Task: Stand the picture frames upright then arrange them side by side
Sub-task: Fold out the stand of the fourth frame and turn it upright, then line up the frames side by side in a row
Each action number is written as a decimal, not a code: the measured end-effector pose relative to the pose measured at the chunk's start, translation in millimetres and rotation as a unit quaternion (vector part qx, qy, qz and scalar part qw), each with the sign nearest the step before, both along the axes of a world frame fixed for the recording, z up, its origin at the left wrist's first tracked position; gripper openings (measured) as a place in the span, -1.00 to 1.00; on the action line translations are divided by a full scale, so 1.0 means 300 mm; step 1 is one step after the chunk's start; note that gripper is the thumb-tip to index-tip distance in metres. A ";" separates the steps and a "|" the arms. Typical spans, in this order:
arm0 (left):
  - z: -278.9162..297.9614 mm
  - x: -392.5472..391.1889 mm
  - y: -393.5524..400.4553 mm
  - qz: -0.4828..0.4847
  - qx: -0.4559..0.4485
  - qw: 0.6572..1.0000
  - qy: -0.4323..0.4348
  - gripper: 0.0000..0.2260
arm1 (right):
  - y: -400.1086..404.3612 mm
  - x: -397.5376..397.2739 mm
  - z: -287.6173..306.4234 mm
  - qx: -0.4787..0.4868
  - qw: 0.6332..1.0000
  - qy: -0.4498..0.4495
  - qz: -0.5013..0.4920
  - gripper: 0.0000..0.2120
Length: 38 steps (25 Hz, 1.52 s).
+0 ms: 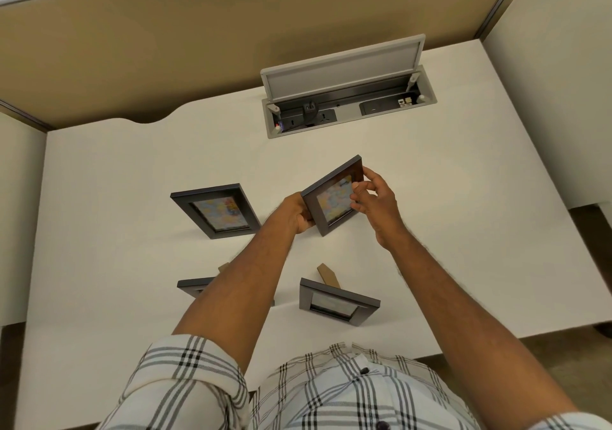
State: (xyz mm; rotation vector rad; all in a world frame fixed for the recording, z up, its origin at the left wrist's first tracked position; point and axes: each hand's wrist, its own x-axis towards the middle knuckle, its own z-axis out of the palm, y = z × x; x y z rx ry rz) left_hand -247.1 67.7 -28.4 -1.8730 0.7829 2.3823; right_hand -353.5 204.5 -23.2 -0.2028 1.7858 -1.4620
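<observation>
Several dark picture frames are on the white desk [463,231]. I hold one tilted frame [331,199] above the desk: my left hand [298,214] grips its left edge, and my right hand [374,203] touches its right edge with fingers partly spread. Another frame [215,210] with a colourful picture stands leaning back at the left. Nearer me, a frame [337,302] stands upright on its brown cardboard stand [328,274]. A further upright frame [192,286] at the near left is mostly hidden by my left forearm.
An open cable box [347,98] with sockets and a raised lid sits in the desk at the back. Tan partition panels [198,49] wall the desk behind and at the sides. My checked shirt fills the bottom of the view.
</observation>
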 end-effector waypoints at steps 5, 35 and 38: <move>0.023 0.013 -0.004 0.000 -0.026 0.999 -0.027 -0.86 | 0.022 0.008 0.011 0.015 1.000 0.020 -0.008 -0.54; 0.166 0.682 -0.368 0.066 -0.528 0.842 -0.089 -0.83 | -0.554 0.388 0.148 0.200 0.911 0.086 0.350 -0.43; 0.100 0.730 -0.381 -0.002 -0.372 0.927 -0.041 -0.65 | -0.564 0.381 0.123 0.229 0.889 0.057 0.394 -0.48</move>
